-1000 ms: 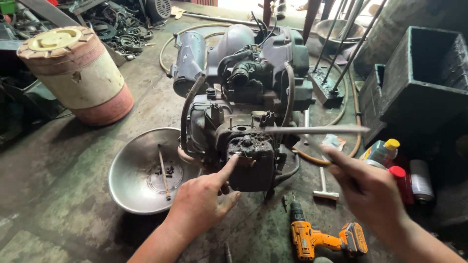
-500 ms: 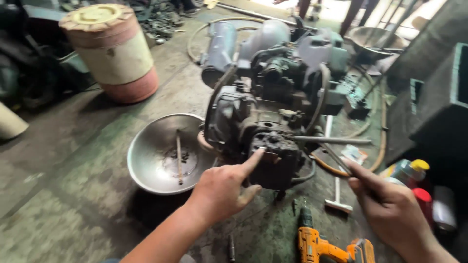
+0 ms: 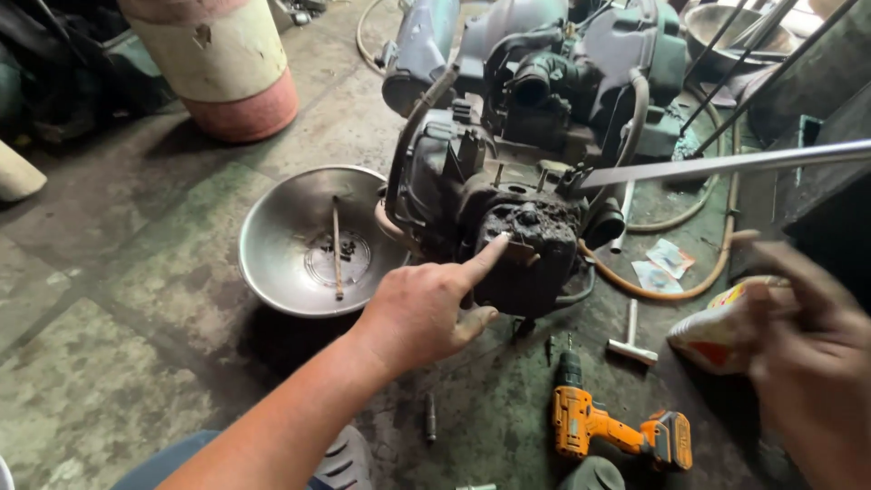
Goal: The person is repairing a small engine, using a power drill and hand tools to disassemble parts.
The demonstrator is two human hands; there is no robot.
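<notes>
The engine [image 3: 517, 181] sits on the concrete floor [image 3: 136, 363] at the middle of the view, a dark block of cast metal with hoses and a crusted, sooty housing [image 3: 531, 240] on its near face. The left hand [image 3: 426, 313] lies at 6 o'clock of that housing, index finger stretched out so its tip touches the housing's upper edge, the other fingers curled in; its grip closes on nothing. The right hand [image 3: 807, 363] is at 4 o'clock, blurred; I cannot tell whether its grip is clamped on the long metal rod [image 3: 726, 165] that runs from the engine's top toward 3 o'clock.

The engine looks heavy and rigid, likely greasy and gritty to the touch, so bare fingers may slip. The hoses and thin fittings seem poor places to take hold; the solid casing sides look sounder.

A steel bowl [image 3: 290, 272] with a thin rod in it lies just at 9 o'clock of the engine; an orange cordless drill [image 3: 599, 426] lies at 5 o'clock.
</notes>
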